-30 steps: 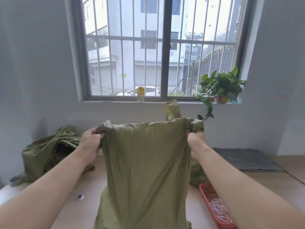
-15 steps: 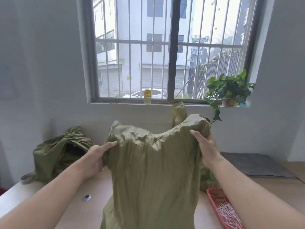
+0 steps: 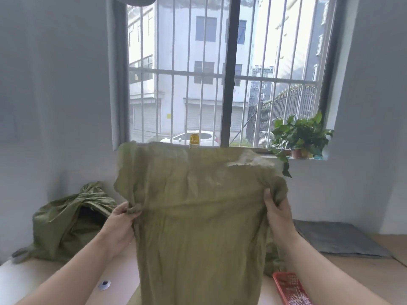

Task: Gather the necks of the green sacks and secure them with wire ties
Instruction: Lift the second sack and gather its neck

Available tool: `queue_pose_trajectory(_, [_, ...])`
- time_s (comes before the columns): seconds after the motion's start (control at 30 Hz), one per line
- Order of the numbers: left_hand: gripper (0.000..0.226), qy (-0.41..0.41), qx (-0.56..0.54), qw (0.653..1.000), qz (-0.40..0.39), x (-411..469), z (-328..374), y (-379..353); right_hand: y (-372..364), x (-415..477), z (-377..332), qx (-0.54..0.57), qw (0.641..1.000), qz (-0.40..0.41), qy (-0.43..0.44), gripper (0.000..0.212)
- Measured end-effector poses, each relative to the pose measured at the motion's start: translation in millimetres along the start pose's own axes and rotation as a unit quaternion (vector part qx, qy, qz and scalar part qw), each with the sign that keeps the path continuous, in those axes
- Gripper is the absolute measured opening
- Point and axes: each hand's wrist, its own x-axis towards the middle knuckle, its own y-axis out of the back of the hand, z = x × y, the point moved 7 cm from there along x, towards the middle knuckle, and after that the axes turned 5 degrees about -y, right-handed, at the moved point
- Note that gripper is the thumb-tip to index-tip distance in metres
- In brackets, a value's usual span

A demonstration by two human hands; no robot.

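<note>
green sack (image 3: 198, 216): hung upright between my grips, long axis vertical, mouth above both.
left grip (image 3: 123, 219): pinched its left edge, fingers curled on a fold.
right grip (image 3: 278, 214): clenched on the bunched right edge.
wire ties (image 3: 296, 301): in red tray (image 3: 286, 282) below right grip, so that hand was nearer.

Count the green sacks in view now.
3: held sack, gripped by left hand and right hand; crumpled sack, far left on table; third sack, mostly hidden behind the held one. More may be hidden.
</note>
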Motion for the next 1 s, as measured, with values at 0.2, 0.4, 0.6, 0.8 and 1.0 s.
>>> queue_pose_trajectory(0.2, [0.033, 0.029, 0.069, 0.996, -0.039, -4.2, -7.7, -12.9, -8.2, -8.3, 27.3, -0.059, 0.988, -0.1, -0.097, 0.024])
queue_pose_trajectory(0.4, [0.024, 0.002, 0.126, 0.992, -0.007, -3.3, -12.9, -20.6, -8.8, 0.2, 42.1, -0.021, 0.99, -0.053, -0.132, 0.021])
queue_pose_trajectory(0.6, [0.022, -0.002, 0.118, 0.993, 0.018, -1.2, -15.1, -25.5, -15.9, 9.4, 46.9, -0.023, 0.988, -0.042, -0.144, 0.02])
queue_pose_trajectory(0.8, [0.027, 0.019, 0.085, 0.996, 0.01, -5.6, -17.5, -40.4, -29.4, 10.7, 52.4, -0.062, 0.985, -0.035, -0.158, 0.028])
queue_pose_trajectory(1.0, [0.034, -0.03, 0.198, 0.976, -0.092, -15.8, -9.0, -63.9, -39.3, 3.7, 51.9, -0.011, 0.983, -0.06, -0.171, 0.038])
